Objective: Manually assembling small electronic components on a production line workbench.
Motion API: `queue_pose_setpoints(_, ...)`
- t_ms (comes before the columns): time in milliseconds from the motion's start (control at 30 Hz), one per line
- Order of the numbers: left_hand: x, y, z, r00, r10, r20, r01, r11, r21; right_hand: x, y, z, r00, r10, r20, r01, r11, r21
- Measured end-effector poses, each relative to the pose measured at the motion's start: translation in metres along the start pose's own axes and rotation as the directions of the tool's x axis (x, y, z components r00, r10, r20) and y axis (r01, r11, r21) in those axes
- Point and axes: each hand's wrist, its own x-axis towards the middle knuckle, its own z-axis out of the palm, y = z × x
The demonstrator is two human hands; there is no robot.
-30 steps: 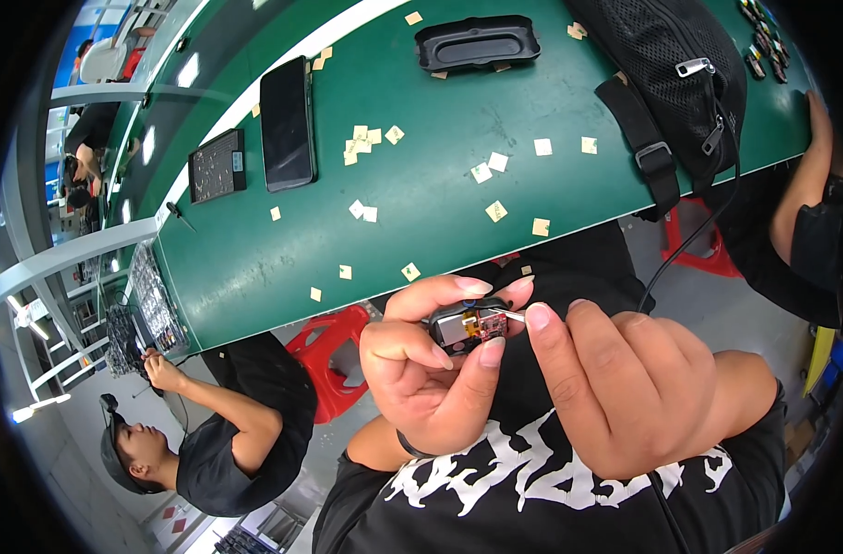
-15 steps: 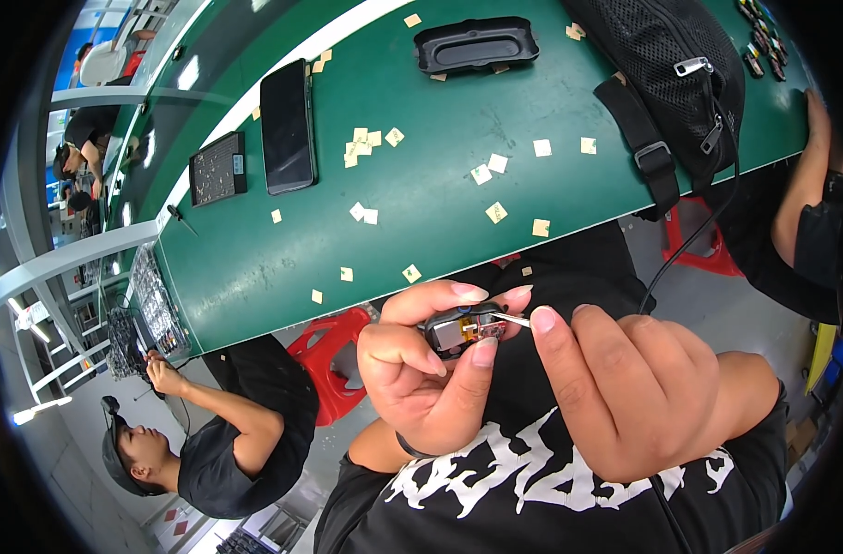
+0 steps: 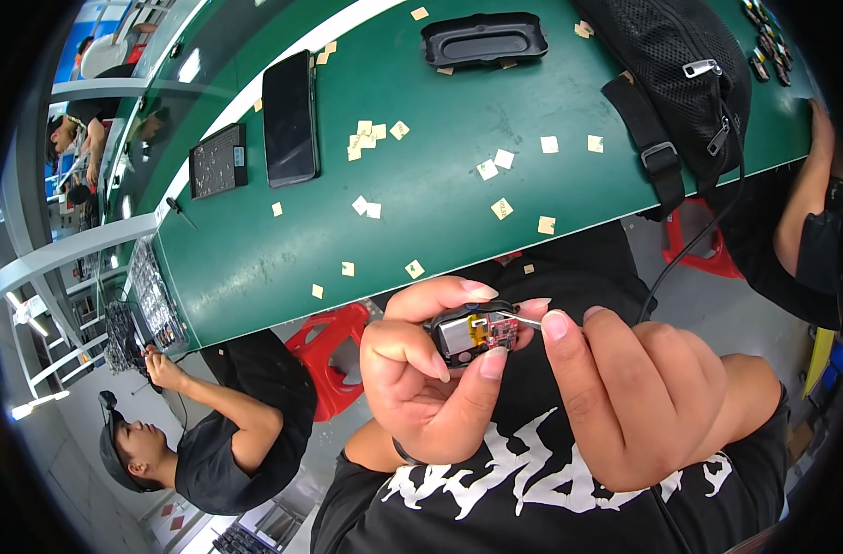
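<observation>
Casing (image 3: pixel 503 306) black, inner block (image 3: pixel 457 337) silver, circuit board (image 3: pixel 502 332) red; tabletop (image 3: pixel 449 222) green; stools (image 3: pixel 327 355) red.

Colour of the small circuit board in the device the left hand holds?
Red; the circuit board shows best in the head view.

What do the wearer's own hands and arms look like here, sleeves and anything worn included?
Both the left hand and right hand are gloveless, with no rings visible. A thin dark band shows at the left wrist. The forearms are bare below the short sleeves of a black shirt with a large white print.
</observation>
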Motion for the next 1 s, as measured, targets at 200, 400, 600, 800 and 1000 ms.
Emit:
queue_pose_setpoints(200,-0.002,0.006,0.006,0.998,-0.033,-0.058,0.032,0.999,-0.017,0.002,0.006,0.000,0.997,-0.071,0.006,0.071,0.997,0.009)
queue_pose_setpoints(400,-0.005,0.009,0.012,0.982,-0.109,-0.152,0.107,0.994,-0.018,0.002,0.012,-0.003,0.991,-0.129,0.047,0.127,0.991,0.043)
queue_pose_setpoints(600,-0.004,0.008,0.004,0.997,-0.069,-0.016,0.071,0.986,0.152,0.004,0.011,-0.003,0.992,-0.106,0.061,0.102,0.993,0.057)
queue_pose_setpoints(800,-0.004,0.008,0.006,0.997,-0.063,-0.050,0.069,0.989,0.132,0.006,0.014,-0.007,0.986,-0.147,0.075,0.147,0.989,0.014)
queue_pose_setpoints(1000,-0.008,0.008,0.002,0.999,-0.037,-0.012,0.039,0.949,0.314,0.003,0.013,-0.009,0.989,-0.114,0.097,0.110,0.993,0.041)
